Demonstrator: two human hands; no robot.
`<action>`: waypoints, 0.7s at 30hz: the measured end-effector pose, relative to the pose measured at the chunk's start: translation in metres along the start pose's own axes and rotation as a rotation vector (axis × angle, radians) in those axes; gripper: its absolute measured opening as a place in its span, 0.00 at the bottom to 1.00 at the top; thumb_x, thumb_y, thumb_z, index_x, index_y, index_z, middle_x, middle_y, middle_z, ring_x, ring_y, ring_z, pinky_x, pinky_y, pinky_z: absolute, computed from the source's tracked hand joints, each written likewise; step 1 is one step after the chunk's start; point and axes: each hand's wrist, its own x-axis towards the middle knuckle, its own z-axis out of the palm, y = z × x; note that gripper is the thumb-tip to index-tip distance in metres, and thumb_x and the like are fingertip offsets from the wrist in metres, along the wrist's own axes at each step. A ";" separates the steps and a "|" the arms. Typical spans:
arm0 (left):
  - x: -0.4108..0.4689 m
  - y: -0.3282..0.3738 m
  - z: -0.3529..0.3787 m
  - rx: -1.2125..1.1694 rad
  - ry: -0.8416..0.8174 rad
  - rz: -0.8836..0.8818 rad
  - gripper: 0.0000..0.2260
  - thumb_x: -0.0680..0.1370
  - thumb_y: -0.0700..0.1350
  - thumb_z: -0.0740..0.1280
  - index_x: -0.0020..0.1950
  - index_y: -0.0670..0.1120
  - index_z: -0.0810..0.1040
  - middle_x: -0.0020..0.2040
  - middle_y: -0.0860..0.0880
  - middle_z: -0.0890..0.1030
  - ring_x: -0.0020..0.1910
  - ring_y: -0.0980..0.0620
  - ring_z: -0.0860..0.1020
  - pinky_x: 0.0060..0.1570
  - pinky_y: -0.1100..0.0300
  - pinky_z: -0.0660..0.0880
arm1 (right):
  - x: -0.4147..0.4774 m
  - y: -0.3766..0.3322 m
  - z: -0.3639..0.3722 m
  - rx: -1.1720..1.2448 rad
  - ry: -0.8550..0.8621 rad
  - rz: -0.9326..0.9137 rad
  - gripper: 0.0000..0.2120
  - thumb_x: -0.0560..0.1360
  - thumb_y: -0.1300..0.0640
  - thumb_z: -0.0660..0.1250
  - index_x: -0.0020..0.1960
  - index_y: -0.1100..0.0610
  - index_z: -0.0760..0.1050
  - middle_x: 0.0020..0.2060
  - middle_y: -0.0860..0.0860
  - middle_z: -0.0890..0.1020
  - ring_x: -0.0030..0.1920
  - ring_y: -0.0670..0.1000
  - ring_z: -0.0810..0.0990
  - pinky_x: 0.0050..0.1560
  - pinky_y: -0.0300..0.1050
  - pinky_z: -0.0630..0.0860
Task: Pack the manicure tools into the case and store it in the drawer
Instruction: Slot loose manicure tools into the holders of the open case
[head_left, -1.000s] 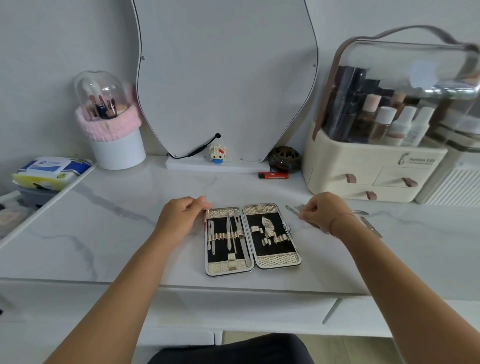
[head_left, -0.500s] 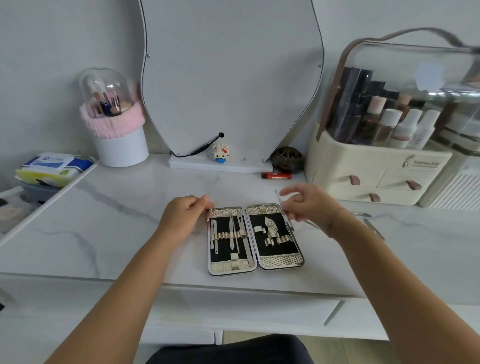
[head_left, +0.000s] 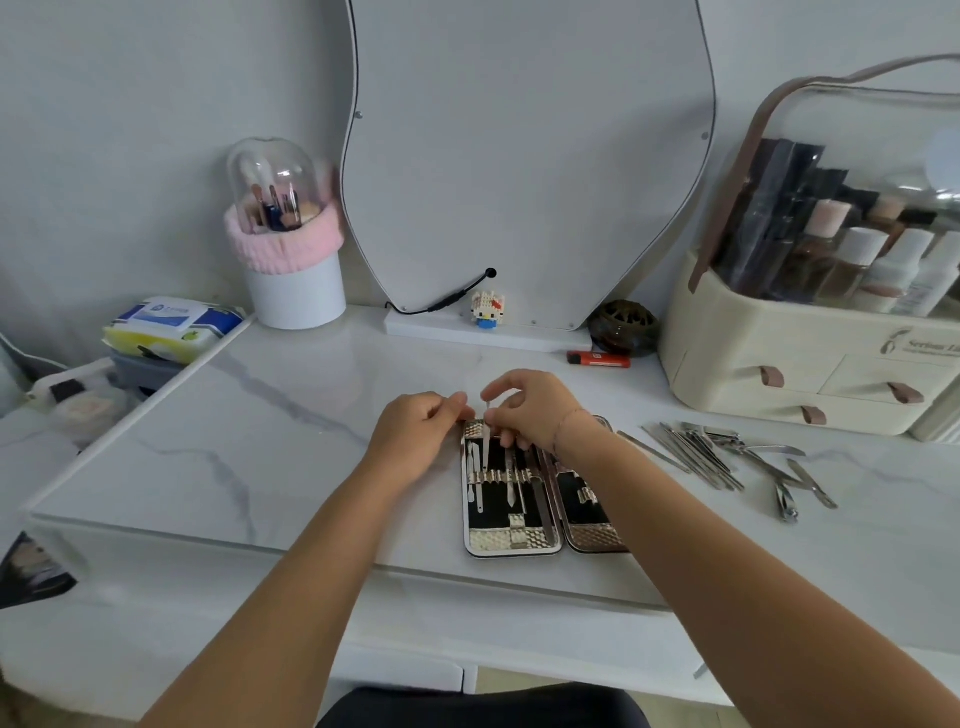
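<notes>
Manicure case, gold-textured with a black lining, lies open flat near the front edge of a white marble-patterned desk, its left half holding several slim metal tools slotted upright under a gold band. A person's left hand rests at the case's upper left corner, its grip curled with the fingertips pressed to the rim. The right hand hovers over the top of the left half, its grip pinching a thin metal tool between thumb and forefinger, the tool pointing down into the row of slotted pieces; the forearm crosses the right half of the case and hides most of it. To the right, well apart from the case, a loose cluster of metal implements lies spread on the desk, with nail clippers and nippers among them. Behind the hands stands a curved mirror on a white base, with a small block-built cat figure before it, a dark round ornament at its right, and a red lighter just in front of that. A cream cosmetics organiser with a clear lid stands at far right; a domed brush holder wrapped in a pink band stands at left, near a pack of wipes.
</notes>
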 end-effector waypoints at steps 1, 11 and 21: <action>0.000 0.000 0.000 -0.003 0.001 0.001 0.13 0.79 0.51 0.61 0.44 0.49 0.84 0.38 0.57 0.81 0.41 0.61 0.78 0.41 0.68 0.68 | 0.001 0.000 0.001 0.004 0.009 0.010 0.10 0.74 0.62 0.67 0.55 0.58 0.75 0.29 0.51 0.79 0.18 0.40 0.70 0.23 0.33 0.70; -0.001 0.000 0.000 0.003 0.003 0.012 0.13 0.79 0.51 0.61 0.45 0.49 0.84 0.38 0.59 0.81 0.40 0.65 0.77 0.40 0.71 0.67 | 0.012 0.003 0.001 -0.024 0.029 0.016 0.08 0.74 0.63 0.67 0.53 0.58 0.75 0.32 0.52 0.81 0.21 0.41 0.73 0.25 0.33 0.71; -0.001 0.001 0.000 0.030 0.005 0.023 0.14 0.79 0.51 0.61 0.44 0.50 0.84 0.35 0.59 0.80 0.39 0.62 0.77 0.37 0.74 0.66 | 0.010 0.006 -0.001 -0.184 -0.061 -0.071 0.05 0.73 0.59 0.67 0.46 0.56 0.81 0.33 0.56 0.82 0.28 0.46 0.73 0.34 0.40 0.73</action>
